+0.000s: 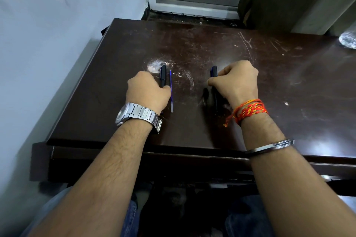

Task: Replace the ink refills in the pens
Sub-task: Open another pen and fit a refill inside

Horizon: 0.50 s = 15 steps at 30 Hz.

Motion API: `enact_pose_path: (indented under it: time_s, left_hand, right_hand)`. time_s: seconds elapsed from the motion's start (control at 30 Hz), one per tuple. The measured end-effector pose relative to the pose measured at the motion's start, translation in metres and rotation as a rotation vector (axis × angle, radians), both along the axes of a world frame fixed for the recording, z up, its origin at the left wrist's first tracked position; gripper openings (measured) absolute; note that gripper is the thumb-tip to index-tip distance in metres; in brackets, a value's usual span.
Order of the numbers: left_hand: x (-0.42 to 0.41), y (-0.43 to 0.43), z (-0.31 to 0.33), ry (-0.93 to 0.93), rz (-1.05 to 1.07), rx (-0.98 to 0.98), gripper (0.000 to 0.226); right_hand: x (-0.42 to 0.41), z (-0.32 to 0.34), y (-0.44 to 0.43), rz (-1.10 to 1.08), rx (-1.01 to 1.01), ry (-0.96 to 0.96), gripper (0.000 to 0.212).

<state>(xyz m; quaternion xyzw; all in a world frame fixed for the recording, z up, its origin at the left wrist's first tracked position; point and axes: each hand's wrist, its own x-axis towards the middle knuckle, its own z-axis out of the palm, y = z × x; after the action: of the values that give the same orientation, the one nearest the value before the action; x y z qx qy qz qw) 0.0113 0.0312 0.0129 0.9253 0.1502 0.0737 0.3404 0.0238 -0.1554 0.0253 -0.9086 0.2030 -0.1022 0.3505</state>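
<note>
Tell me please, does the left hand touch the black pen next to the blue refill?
Touching. The head view shows the left hand curled around the black pen; the pen's near end disappears inside its fingers.

- Stretches both bare forearms from the near edge toward the far side, roughly parallel and well apart.
- Holds left hand (147,92) knuckles up, fingers curled under, gripping left pen (163,76).
- Sets right hand (238,82) knuckles up too, slightly farther out, curled fingers and thumb pinching right pen (214,71).
- Carries both wrists straight.
</note>
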Motion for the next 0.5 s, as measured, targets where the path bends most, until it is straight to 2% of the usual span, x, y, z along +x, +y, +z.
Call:
enact_pose_path:
  time_s: [0.17, 0.23, 0.33, 0.4, 0.5]
  left_hand:
    - [0.001, -0.001, 0.000, 0.029, -0.025, 0.050, 0.015]
    - [0.000, -0.003, 0.002, -0.022, -0.034, 0.015, 0.016]
    - [-0.003, -0.010, 0.009, -0.132, -0.148, -0.072, 0.013]
    - [-0.007, -0.015, 0.011, -0.159, -0.238, -0.101, 0.012]
    - [-0.010, -0.022, 0.010, -0.193, -0.272, -0.115, 0.010]
  right_hand:
    - [-0.004, -0.002, 0.018, 0.083, 0.020, -0.108, 0.013]
    - [-0.005, -0.004, 0.028, 0.130, 0.086, -0.131, 0.021]
    - [-0.004, -0.008, 0.043, 0.177, 0.433, -0.112, 0.037]
    - [-0.003, -0.010, 0.047, 0.181, 0.642, -0.145, 0.035]
    - [-0.001, -0.011, 0.049, 0.198, 0.708, -0.215, 0.023]
